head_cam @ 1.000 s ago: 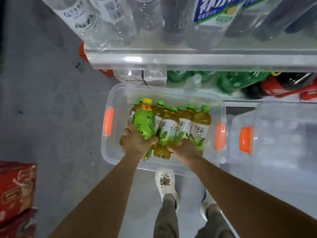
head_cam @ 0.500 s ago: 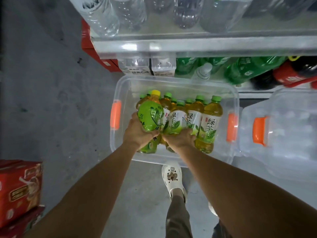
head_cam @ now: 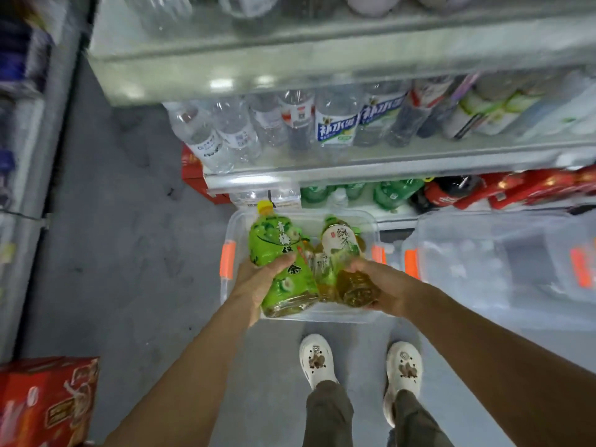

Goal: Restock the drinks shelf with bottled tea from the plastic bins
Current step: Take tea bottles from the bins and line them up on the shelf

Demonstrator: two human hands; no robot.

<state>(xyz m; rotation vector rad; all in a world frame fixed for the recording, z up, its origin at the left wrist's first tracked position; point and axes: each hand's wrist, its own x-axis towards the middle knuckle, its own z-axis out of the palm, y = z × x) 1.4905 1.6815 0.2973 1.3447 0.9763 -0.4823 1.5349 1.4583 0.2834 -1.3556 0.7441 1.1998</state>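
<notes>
**Bottles up and out of the bin, shelf at twelve o'clock**

You have a cluster of tea bottles [head_cam: 317,269] lifted between both hands, hanging above the clear bin [head_cam: 233,221] on the floor. Your left hand [head_cam: 258,282] is wrapped round the lower half of the green bottle [head_cam: 277,256], the one with the yellow cap. Your right hand [head_cam: 383,287] is cupped under and round the base end of the white-label bottle [head_cam: 340,253]. At least one more amber bottle sits squeezed between them; the blur makes the count uncertain.

The relation that matters: the bottles' long axes run from your palms toward twelve o'clock, caps leading, bases at six o'clock against your hands. The shelf [head_cam: 387,162] lies straight ahead at twelve o'clock, already lined with water bottles [head_cam: 225,137]. Neither hand is clearly nearer; they flank the load at nine and three o'clock, so I judge the lift will need both moving together or the middle bottle may slip.

Writing: the green label carries white characters, 青梅 at the top and 茶 lower down. The white label shows 绿茶 in green. On the shelf, a blue-and-white label reads 补水啦. At seven o'clock a red carton [head_cam: 48,404] stands on the floor; its print is too smeared to read. A second bin [head_cam: 483,253] sits at three o'clock.
</notes>
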